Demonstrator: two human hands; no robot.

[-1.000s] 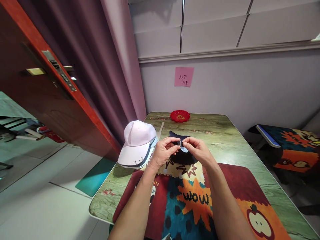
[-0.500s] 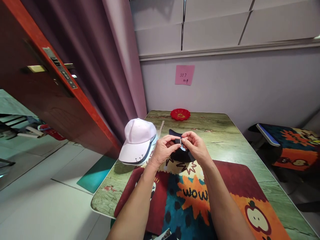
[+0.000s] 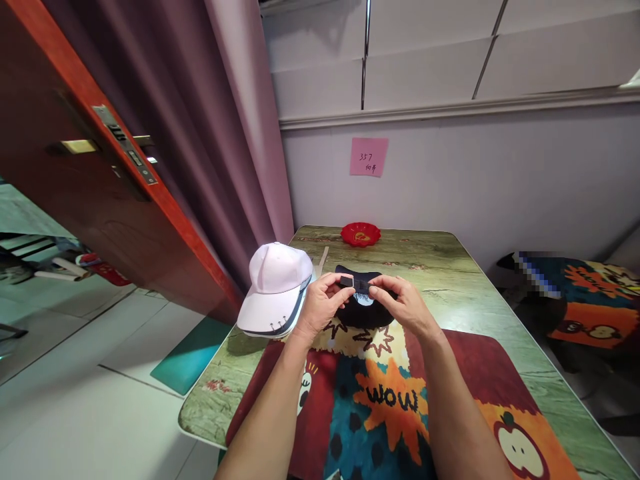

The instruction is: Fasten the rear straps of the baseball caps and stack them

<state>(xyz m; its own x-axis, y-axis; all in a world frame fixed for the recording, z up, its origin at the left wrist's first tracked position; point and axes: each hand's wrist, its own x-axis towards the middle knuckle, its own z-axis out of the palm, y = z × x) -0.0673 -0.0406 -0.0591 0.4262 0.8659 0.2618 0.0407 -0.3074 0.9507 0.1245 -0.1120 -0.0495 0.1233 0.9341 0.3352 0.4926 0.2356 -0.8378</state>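
Observation:
A black cap [image 3: 367,317] lies on the table in front of me, a pale printed patch showing inside it. Its dark strap [image 3: 361,286], with a light-edged buckle [image 3: 353,283], is stretched between my hands. My left hand [image 3: 324,303] is closed, thumb and fingers pinching the strap's left end. On the other side, my right hand [image 3: 400,301] pinches the strap's right part between thumb and fingers. A white cap [image 3: 275,280] sits to the left of my left hand, brim toward me, on top of something dark-edged and partly hidden.
Under my forearms lies a colourful mat [image 3: 380,427] on the wood-patterned table [image 3: 530,373]. A red scalloped dish [image 3: 361,234] stands at the back edge, near the wall. A pink note [image 3: 369,157] hangs above it. To the left are a curtain [image 3: 235,133] and an open door [image 3: 150,233].
My right hand has moved to the right along the strap, and more of the strap and the pale patch now shows. My left hand keeps its pinch. The view has tilted slightly up.

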